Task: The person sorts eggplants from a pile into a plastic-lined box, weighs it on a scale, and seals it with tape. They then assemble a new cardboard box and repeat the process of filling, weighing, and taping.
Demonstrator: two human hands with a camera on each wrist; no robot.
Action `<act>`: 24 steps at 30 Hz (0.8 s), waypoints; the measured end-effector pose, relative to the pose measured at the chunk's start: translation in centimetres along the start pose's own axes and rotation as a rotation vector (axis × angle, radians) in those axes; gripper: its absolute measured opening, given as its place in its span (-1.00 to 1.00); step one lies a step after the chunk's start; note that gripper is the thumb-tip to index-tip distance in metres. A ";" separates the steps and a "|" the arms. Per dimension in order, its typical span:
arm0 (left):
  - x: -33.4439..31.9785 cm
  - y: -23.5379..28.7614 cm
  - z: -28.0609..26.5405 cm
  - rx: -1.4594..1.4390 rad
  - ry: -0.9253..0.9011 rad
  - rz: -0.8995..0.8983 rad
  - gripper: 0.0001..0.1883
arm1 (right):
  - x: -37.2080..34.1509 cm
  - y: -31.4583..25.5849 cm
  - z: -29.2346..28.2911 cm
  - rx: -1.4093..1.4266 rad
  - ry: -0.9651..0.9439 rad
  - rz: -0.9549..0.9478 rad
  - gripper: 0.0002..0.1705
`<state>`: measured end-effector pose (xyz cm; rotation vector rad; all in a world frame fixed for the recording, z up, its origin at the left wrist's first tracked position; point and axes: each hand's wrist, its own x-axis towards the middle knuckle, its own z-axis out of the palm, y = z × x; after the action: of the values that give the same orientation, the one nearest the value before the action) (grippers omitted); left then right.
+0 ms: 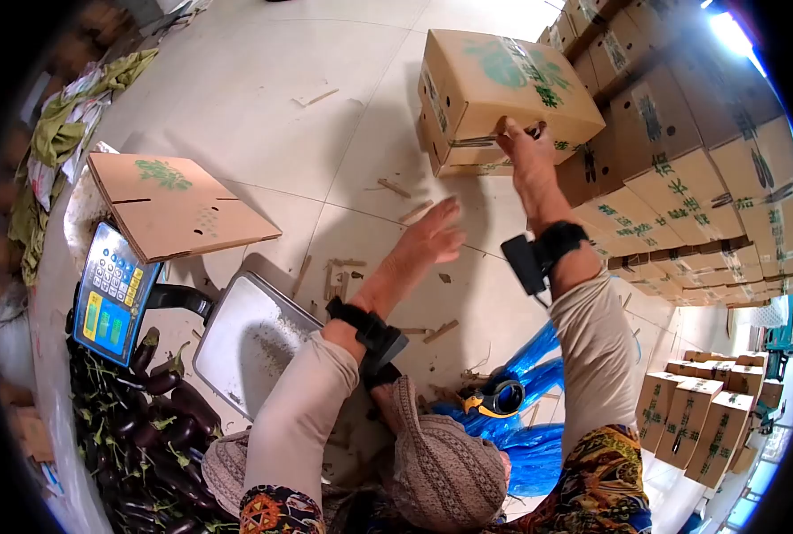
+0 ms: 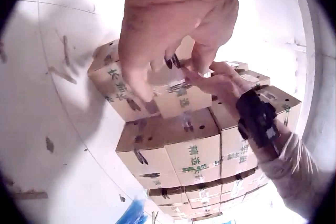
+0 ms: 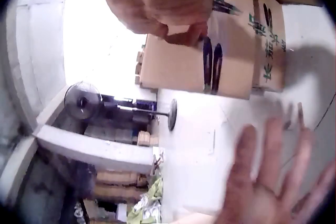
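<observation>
A taped cardboard box (image 1: 503,80) with green print and oval holes rests on another box at the upper right of the head view. My right hand (image 1: 528,147) grips its near side at the upper edge, fingers curled at a hole there; the right wrist view shows this hand (image 3: 163,3) against the printed cardboard. Held in the air left of the box, my left hand (image 1: 428,240) is blurred, its fingers loosely spread and holding nothing. Spread fingers of the left hand (image 3: 268,182) also appear in the right wrist view, apart from the box.
Stacked cartons (image 1: 681,178) line the right side. To the left are a scale with a keypad (image 1: 112,294) and metal platform (image 1: 254,338), a flattened carton (image 1: 178,205), and piled eggplants (image 1: 178,418). Blue plastic strips (image 1: 530,454) and a tape roll (image 1: 503,398) lie near my legs.
</observation>
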<state>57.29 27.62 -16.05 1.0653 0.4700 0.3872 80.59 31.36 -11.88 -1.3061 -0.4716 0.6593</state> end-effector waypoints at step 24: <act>-13.2 -7.9 -7.4 -0.285 0.505 -0.116 -0.36 | 3.5 7.3 5.5 -0.210 0.005 0.187 -0.70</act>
<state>42.86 22.83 -23.74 0.6533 0.8929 0.6039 78.28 38.62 -18.04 -1.5638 -0.4264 0.7776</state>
